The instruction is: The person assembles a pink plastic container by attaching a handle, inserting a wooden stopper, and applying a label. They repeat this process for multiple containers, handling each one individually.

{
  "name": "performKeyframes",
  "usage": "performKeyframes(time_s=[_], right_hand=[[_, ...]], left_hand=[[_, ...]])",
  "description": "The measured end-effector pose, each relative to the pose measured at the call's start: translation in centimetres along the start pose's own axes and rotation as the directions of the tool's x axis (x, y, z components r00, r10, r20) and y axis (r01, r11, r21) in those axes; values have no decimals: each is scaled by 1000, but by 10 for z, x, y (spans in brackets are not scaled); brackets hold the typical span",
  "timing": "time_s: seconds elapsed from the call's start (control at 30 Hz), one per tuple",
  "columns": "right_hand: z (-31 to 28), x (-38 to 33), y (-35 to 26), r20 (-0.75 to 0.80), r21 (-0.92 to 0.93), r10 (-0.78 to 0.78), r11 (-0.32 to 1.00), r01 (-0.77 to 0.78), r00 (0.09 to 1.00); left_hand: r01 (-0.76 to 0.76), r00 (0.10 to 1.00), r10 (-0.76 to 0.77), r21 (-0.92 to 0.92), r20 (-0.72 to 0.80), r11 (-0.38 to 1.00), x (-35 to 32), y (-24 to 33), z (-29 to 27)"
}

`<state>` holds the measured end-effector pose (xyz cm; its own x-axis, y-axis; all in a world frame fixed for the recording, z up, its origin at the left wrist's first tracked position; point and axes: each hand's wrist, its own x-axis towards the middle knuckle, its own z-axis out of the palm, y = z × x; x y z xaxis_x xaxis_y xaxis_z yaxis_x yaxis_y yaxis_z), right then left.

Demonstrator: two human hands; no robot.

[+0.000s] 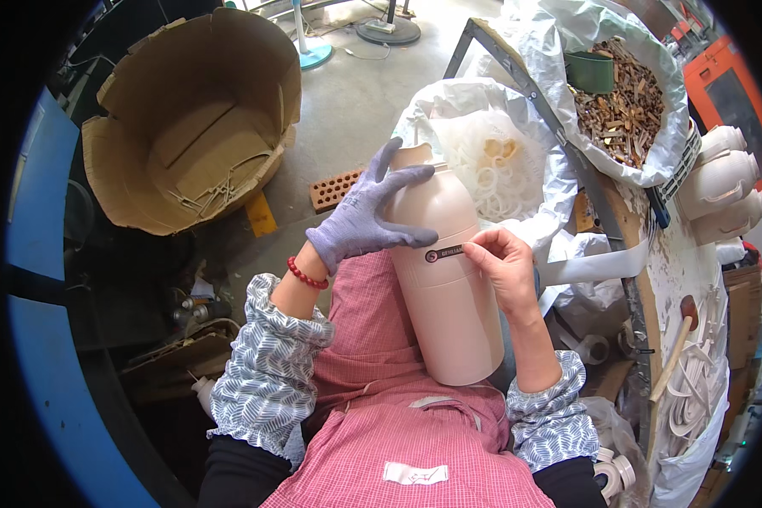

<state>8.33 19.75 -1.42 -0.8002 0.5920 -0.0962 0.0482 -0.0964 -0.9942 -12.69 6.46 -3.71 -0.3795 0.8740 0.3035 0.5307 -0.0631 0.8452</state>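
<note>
A cream plastic bottle casing, like a thermos shell, leans upright on my lap with its shoulder tilted away. My left hand, in a grey-purple glove, is wrapped round its upper left side, fingers spread over the shoulder and thumb near the label. On the casing's front lies a small dark label with a round emblem at its left end. My bare right hand pinches the label's right end between thumb and forefinger, against the casing. Whether the whole label touches the surface I cannot tell.
A big open cardboard box stands at the far left. Ahead sit a bag of translucent rings and a perforated brick. At right, a worn table bears a sack of brown chips, a mallet and cream casings.
</note>
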Motion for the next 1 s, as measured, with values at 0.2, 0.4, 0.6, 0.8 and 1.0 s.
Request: performKeyframes(time_s=[0.2, 0.4, 0.6, 0.8, 1.0], right_hand=[[-3, 2, 5, -52, -34, -43, 999, 42, 998], [4, 4, 22, -127, -527, -261, 835, 158, 957], [-55, 51, 51, -330, -204, -208, 968, 146, 921], [-109, 93, 23, -353, 840, 166, 490, 234, 921], [-141, 84, -17, -368, 898, 37, 274, 345, 929]], left_hand=[[-62, 998, 56, 284, 29, 957, 2, 18, 3], [82, 986, -114, 234, 126, 969, 12, 39, 0], [2, 996, -19, 184, 91, 983, 21, 10, 9], [-341, 938, 329, 460, 110, 820, -5, 57, 70], [-253, 930, 287, -167, 230, 953, -98, 162, 162]])
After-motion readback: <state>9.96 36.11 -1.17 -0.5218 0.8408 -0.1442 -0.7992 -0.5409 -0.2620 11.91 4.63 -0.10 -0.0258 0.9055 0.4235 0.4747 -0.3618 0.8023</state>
